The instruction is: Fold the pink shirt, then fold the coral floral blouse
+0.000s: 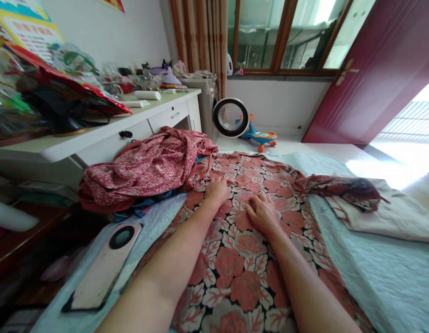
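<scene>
A floral dress [238, 277] in coral, beige and black lies spread out flat, front to back, under both my arms. One of its sleeves [349, 192] stretches out to the right, bunched and twisted. Up near the dress's far left part, my left hand [217, 190] is closed, its fingers curled against the cloth. My right hand [265, 212] rests on the middle of the dress, fingers apart and slightly bent. To the left of my left hand lies a heap of red-and-white patterned clothes [155, 166], with some blue cloth beneath it.
The dress lies on a light blue quilted bed cover [384, 259]. A large pink phone-shaped object [103, 268] is at the left, and folded beige cloth [391, 212] at the right. Beyond are a cluttered desk [120, 127], a washing machine's open round door [231, 117] and a ride-on toy [259, 135].
</scene>
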Motion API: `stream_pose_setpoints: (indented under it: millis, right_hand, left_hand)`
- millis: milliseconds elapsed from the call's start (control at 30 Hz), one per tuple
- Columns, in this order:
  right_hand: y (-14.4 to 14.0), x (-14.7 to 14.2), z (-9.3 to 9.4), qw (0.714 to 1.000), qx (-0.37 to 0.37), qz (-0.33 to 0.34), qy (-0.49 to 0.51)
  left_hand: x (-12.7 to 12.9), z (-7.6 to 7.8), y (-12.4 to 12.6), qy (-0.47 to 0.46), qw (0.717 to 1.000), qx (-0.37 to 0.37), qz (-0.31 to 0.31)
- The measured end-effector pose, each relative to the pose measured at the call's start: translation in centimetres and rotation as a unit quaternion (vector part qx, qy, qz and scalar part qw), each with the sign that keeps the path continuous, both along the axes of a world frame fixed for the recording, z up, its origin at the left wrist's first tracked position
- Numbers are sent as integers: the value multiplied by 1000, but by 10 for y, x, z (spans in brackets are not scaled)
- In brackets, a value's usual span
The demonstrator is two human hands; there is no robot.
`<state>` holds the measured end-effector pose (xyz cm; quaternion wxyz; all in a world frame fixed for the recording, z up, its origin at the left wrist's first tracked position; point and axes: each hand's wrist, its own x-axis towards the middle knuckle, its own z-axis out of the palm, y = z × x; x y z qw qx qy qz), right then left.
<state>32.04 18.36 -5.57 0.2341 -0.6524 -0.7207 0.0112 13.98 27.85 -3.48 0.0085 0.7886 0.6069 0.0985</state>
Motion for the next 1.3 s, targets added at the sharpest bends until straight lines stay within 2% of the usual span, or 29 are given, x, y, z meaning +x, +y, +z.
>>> stream_pose_setpoints:
  millis: [100, 167, 267, 433, 767, 867, 967, 1300]
  right_hand:
    - [-1, 0, 1, 1000, -2, -1, -1]
    - [-1, 0, 1, 1000, -2, 0, 0]
    - [-1, 1, 1, 1000, -4, -2, 0]
    - [-2, -1, 3, 1000, -5, -15, -5]
    - [-2, 10, 3, 987, -27, -144, -60]
    - [0, 17, 1, 985, -35, -158, -62]
    - [1, 20, 0, 984, -43, -164, -60]
    - [3, 15, 0, 978, -75, -190, -51]
  left_hand:
    - [7, -3, 8, -23, 998, 7, 60]
    - [10, -8, 8, -27, 996, 38, 71]
    - [10, -16, 7, -25, 997, 63, 45]
    - [5, -20, 9, -48, 997, 56, 12]
    - [8, -20, 17, -43, 998, 42, 23]
    - [10, -19, 17, -56, 996, 59, -35]
    - [12, -18, 18, -70, 993, 39, -92]
    - [25, -15, 7, -28, 996, 13, -82]
